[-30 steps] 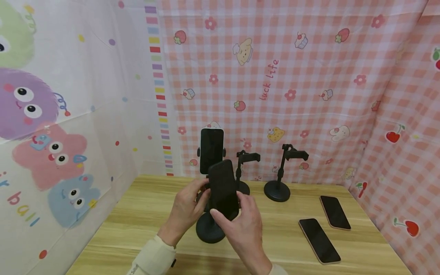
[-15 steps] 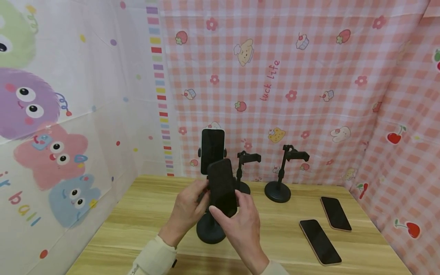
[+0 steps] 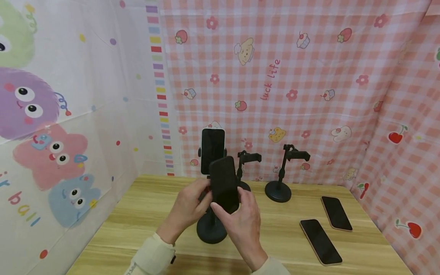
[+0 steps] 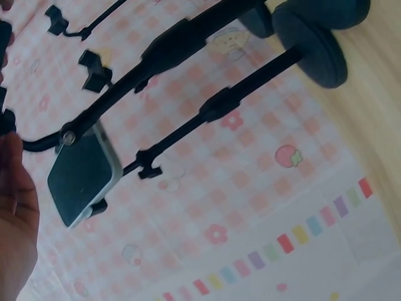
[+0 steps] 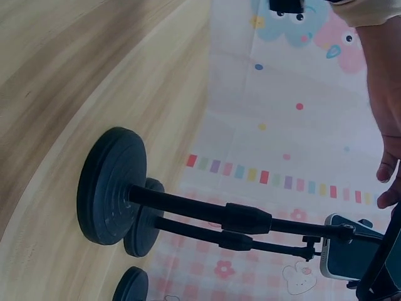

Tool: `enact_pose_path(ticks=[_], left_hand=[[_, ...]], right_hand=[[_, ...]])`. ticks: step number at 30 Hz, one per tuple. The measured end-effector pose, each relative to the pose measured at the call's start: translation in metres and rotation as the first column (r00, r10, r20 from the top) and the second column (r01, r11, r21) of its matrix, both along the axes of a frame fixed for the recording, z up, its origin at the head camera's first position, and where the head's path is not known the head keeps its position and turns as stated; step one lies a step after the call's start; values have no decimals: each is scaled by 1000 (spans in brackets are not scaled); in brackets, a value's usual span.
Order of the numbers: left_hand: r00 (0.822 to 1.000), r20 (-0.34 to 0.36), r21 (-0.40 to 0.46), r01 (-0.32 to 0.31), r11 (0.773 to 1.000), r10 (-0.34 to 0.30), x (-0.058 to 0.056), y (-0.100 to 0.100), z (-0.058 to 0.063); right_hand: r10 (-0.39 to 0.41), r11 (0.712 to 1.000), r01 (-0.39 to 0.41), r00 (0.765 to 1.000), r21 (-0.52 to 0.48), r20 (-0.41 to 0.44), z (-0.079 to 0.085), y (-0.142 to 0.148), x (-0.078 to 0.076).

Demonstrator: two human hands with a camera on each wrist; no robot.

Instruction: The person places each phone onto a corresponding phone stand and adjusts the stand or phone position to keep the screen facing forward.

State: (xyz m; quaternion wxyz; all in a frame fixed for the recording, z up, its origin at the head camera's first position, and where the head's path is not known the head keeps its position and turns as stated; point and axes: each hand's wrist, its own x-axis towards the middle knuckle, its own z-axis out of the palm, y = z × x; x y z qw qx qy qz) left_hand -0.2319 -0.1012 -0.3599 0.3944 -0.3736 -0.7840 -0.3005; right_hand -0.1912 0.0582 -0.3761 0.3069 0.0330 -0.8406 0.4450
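A black phone [image 3: 224, 183] is tilted upright over the front phone stand [image 3: 211, 231]. My right hand [image 3: 243, 221] grips its lower part, thumb across the near corner and fingers along the right edge. At the phone's left edge, my left hand [image 3: 187, 202] pinches the stand's black clamp [image 4: 6, 120] between thumb and fingers. The stand's arm [image 4: 175, 47] rises to the clamp in the left wrist view; the phone hides most of the clamp in the head view. Directly behind, a white-edged phone [image 3: 213, 149] sits upright in another stand's clamp.
Two more black stands, a middle one [image 3: 249, 157] and a right one [image 3: 277, 191], stand at the back with bare clamps. Two phones, a near one [image 3: 321, 241] and a far one [image 3: 337, 213], lie face up on the wooden table's right side. Patterned curtains [image 3: 309, 76] enclose the table.
The held phone has shifted slightly up and to the right, and my right hand has risen a little with it. My left hand stays at the clamp.
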Motion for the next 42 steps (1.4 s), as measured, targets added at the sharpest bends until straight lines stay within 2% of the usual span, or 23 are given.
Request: enact_pose_path(ticks=[5, 8, 11, 18, 25, 35, 42], left_hand=[[998, 69, -72, 2, 997, 3, 1, -4, 6], [997, 80, -101, -11, 995, 19, 3, -5, 9], [995, 96, -121, -27, 992, 39, 5, -5, 11], [981, 180, -143, -49, 989, 75, 8, -1, 15], [979, 191, -124, -46, 991, 69, 10, -1, 16], [977, 193, -68, -77, 995, 89, 11, 1, 16], [986, 141, -3, -94, 996, 93, 9, 4, 12]], right_hand=[[-17, 1000, 17, 1000, 3, -14, -2, -1, -2], [-40, 999, 41, 999, 11, -26, -3, -2, -4], [-62, 998, 62, 997, 18, -36, -4, -4, -5], [-96, 995, 97, 994, 17, -60, -6, -5, -8], [-98, 995, 100, 992, 16, -75, -7, -4, -10], [-117, 993, 120, 987, 22, -107, -8, -5, -14], [-135, 990, 139, 983, 21, -123, -9, -6, -15]])
